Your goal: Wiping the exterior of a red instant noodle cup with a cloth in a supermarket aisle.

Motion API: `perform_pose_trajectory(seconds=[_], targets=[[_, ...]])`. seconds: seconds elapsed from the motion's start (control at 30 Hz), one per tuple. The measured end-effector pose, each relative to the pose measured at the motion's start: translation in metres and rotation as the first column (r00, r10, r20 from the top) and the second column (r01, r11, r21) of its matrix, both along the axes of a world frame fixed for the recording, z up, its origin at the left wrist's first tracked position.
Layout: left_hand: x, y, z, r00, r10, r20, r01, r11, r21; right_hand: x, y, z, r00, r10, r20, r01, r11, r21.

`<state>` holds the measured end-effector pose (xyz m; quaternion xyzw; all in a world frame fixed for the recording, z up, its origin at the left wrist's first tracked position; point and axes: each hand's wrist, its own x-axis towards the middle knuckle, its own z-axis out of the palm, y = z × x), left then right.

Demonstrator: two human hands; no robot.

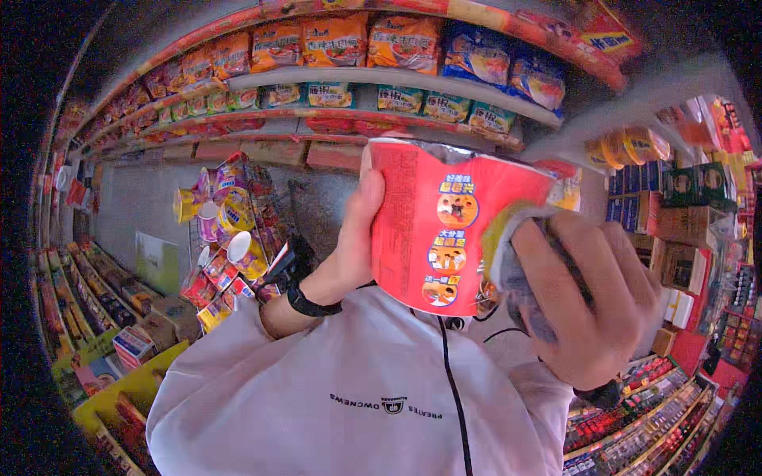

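Note:
A large red paper instant-noodle tub [428,238] with small printed pictures is held up in front of my chest. My left hand [360,223] grips it by its left side. A crumpled grey and yellow cloth-like thing [506,250] is bunched in my right hand [586,291] against the tub's right side. My right fingers are curled and blurred, and they hide part of that thing. Behind my left forearm stands a wire basket or cart [262,205] with several noodle tubs [235,208] in it, some purple and yellow, some red.
Ahead run store shelves [381,77] with orange noodle packets [336,41], blue packets [476,56] and green packets [399,98]. Cartons [684,226] are stacked at right, above racks of small goods [643,416]. More shelving [83,297] and a yellow-green edge [125,381] lie at left.

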<state>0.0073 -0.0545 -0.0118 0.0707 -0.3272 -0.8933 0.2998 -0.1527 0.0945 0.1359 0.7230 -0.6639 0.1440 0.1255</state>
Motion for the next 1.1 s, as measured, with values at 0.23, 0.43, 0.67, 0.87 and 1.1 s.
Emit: perform_pose_trajectory(seconds=[0.23,0.43,0.67,0.87,1.1], targets=[[0.017,-0.022,0.006,0.998,0.036,0.049,-0.033,0.998,-0.049,0.009,-0.025,-0.002,0.979,0.132,0.154,-0.133,0.991,-0.003],[0.02,-0.058,0.007,0.992,0.049,0.117,-0.068,0.984,0.167,0.003,-0.056,-0.007,0.969,0.08,0.233,-0.069,0.996,-0.052],[0.03,-0.084,-0.006,0.953,0.12,0.277,-0.168,0.973,0.158,-0.005,-0.08,0.001,0.947,0.241,0.214,-0.245,0.969,-0.01],[0.046,-0.096,-0.004,0.96,0.136,0.245,-0.179,0.971,0.16,0.029,-0.114,-0.006,0.947,0.267,0.18,-0.252,0.962,-0.105],[0.063,-0.116,0.006,0.936,0.175,0.304,-0.167,0.984,-0.053,0.047,-0.142,-0.023,0.966,0.245,0.082,-0.228,0.957,-0.178]])
